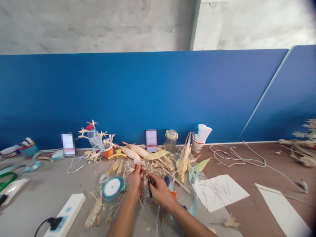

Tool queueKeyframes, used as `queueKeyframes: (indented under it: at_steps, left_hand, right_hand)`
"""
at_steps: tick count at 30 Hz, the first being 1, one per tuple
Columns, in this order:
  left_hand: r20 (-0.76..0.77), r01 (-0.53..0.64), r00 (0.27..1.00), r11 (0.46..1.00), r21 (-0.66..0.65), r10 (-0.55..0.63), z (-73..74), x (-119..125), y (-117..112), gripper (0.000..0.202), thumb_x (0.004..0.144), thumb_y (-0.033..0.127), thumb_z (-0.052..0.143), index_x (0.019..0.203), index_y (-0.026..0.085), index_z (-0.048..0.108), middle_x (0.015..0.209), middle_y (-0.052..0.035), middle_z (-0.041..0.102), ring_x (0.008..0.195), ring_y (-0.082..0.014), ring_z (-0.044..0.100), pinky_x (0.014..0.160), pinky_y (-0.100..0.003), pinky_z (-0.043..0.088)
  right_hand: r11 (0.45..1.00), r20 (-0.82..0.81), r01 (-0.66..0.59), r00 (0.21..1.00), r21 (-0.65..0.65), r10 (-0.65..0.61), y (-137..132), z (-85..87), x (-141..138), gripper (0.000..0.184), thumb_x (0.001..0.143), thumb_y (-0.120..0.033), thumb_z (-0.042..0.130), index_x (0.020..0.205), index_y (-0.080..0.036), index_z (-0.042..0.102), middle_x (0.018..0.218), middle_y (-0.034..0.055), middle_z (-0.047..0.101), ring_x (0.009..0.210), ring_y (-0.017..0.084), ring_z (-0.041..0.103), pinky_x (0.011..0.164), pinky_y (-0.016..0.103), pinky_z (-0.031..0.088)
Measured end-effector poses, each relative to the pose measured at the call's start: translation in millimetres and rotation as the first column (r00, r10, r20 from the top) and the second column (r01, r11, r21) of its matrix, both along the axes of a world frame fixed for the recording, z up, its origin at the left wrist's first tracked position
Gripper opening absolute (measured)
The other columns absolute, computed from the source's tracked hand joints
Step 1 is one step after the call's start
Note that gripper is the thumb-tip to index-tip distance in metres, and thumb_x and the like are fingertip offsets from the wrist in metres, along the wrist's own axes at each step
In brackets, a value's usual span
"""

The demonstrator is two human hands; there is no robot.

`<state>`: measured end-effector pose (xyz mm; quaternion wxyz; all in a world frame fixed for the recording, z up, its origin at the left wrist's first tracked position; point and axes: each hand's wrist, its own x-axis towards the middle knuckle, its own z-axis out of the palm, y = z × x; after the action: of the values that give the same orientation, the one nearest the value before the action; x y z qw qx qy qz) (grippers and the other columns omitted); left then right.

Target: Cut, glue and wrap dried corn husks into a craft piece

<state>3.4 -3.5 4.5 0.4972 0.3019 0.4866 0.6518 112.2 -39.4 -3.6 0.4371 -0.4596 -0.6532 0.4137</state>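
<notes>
My left hand (136,179) is closed, pinching a pale, whitish piece of corn husk (139,162) between thumb and fingertips. Close beside it, my right hand (160,189) grips dark scissors (149,187), whose blades point up toward the husk piece; whether they touch it is hard to tell. Behind both hands lies a heap of dried corn husks (160,154) and strips. A roll of teal ribbon (112,188) lies left of my left hand, with a small white roll (104,178) behind it.
A white power strip (67,214) sits front left. Along the blue partition (148,92) stand a phone (151,140), a lidded jar (171,140), a paper cup (197,144) and a bottle (92,135). White paper with thin sticks (219,191) and white cables (237,159) lie right.
</notes>
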Motion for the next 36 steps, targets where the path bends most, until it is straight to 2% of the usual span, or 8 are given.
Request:
queueKeyframes:
  at_steps: [3, 6, 10, 16, 21, 29, 32, 36]
  left_hand:
    - [0.112, 0.032, 0.993, 0.999, 0.035, -0.036, 6.0, 5.0, -3.3, 0.043, 0.055, 0.052, 0.076, 0.065, 0.021, 0.049, 0.052, 0.0084, 0.048, 0.038, -0.0054, 0.035, 0.041, -0.021, 0.03]
    - [0.102, 0.043, 0.994, 0.999, 0.016, -0.045, 7.9, 7.9, -5.4, 0.043, 0.054, 0.052, 0.076, 0.064, 0.021, 0.05, 0.046, 0.0095, 0.043, 0.037, -0.0051, 0.031, 0.041, -0.021, 0.027]
    - [0.103, 0.054, 0.993, 0.998, 0.013, -0.055, 10.3, 9.5, -6.5, 0.045, 0.051, 0.056, 0.076, 0.062, 0.021, 0.05, 0.044, 0.0094, 0.041, 0.037, -0.0058, 0.031, 0.041, -0.022, 0.027]
    - [0.15, 0.06, 0.987, 0.998, 0.029, -0.064, 11.9, 8.5, -6.5, 0.045, 0.05, 0.052, 0.078, 0.062, 0.02, 0.049, 0.049, 0.0086, 0.046, 0.039, -0.005, 0.032, 0.042, -0.022, 0.027]
    - [0.158, 0.074, 0.984, 0.997, 0.031, -0.078, 9.6, 6.3, -6.2, 0.045, 0.051, 0.052, 0.079, 0.064, 0.02, 0.049, 0.05, 0.0092, 0.047, 0.039, -0.0052, 0.035, 0.043, -0.022, 0.03]
    - [0.224, 0.025, 0.974, 1.0, 0.0, -0.024, 4.5, 3.2, -1.1, 0.045, 0.051, 0.05, 0.08, 0.067, 0.02, 0.05, 0.05, 0.009, 0.048, 0.04, -0.0063, 0.04, 0.042, -0.021, 0.031]
    - [0.181, -0.005, 0.984, 1.0, 0.008, 0.003, -3.6, -0.9, 3.1, 0.044, 0.055, 0.052, 0.078, 0.067, 0.019, 0.051, 0.051, 0.0069, 0.051, 0.042, -0.0078, 0.044, 0.044, -0.022, 0.035]
    - [-0.036, -0.051, 0.998, 0.999, -0.005, 0.05, -16.7, -9.3, 7.7, 0.038, 0.066, 0.056, 0.069, 0.065, 0.022, 0.053, 0.051, 0.0036, 0.054, 0.047, -0.0129, 0.052, 0.05, -0.026, 0.039]
  right_hand:
    - [1.0, -0.003, 0.006, 1.0, 0.003, -0.006, 0.5, -2.3, -1.0, 0.02, 0.077, -0.021, 0.052, 0.092, -0.016, 0.064, 0.075, 0.0022, 0.063, 0.066, 0.017, 0.054, 0.063, 0.028, 0.04]
    - [1.0, -0.044, -0.006, 0.999, -0.007, 0.006, 0.6, -2.4, -2.0, 0.02, 0.078, -0.022, 0.052, 0.093, -0.017, 0.063, 0.079, 0.0029, 0.066, 0.07, 0.017, 0.057, 0.066, 0.029, 0.043]
    - [0.999, -0.137, -0.039, 0.99, 0.006, 0.04, 0.4, -1.1, -2.8, 0.023, 0.079, -0.023, 0.051, 0.098, -0.016, 0.063, 0.087, 0.0055, 0.068, 0.077, 0.019, 0.06, 0.073, 0.031, 0.047]
    - [0.999, -0.125, -0.031, 0.992, 0.014, 0.033, -1.3, 3.1, -2.4, 0.026, 0.079, -0.021, 0.05, 0.101, -0.016, 0.064, 0.091, 0.0071, 0.069, 0.082, 0.021, 0.062, 0.08, 0.034, 0.047]
    - [0.999, -0.158, -0.031, 0.987, 0.022, 0.034, -1.5, 0.2, -3.5, 0.022, 0.079, -0.022, 0.051, 0.095, -0.017, 0.064, 0.086, 0.0059, 0.069, 0.078, 0.021, 0.062, 0.077, 0.033, 0.048]
    - [1.0, -0.079, -0.007, 0.997, 0.021, 0.008, -0.8, -7.0, -3.5, 0.021, 0.078, -0.022, 0.052, 0.094, -0.017, 0.066, 0.078, 0.0046, 0.065, 0.072, 0.02, 0.058, 0.07, 0.031, 0.045]
    - [1.0, -0.037, -0.002, 0.999, 0.016, 0.002, -2.6, -4.7, -3.0, 0.023, 0.079, -0.023, 0.052, 0.096, -0.016, 0.065, 0.077, 0.0044, 0.064, 0.069, 0.019, 0.056, 0.067, 0.031, 0.043]
    - [1.0, 0.026, -0.005, 1.0, 0.023, 0.004, -6.0, -0.7, -2.4, 0.024, 0.079, -0.022, 0.05, 0.097, -0.016, 0.065, 0.074, 0.0035, 0.061, 0.067, 0.019, 0.053, 0.065, 0.03, 0.041]
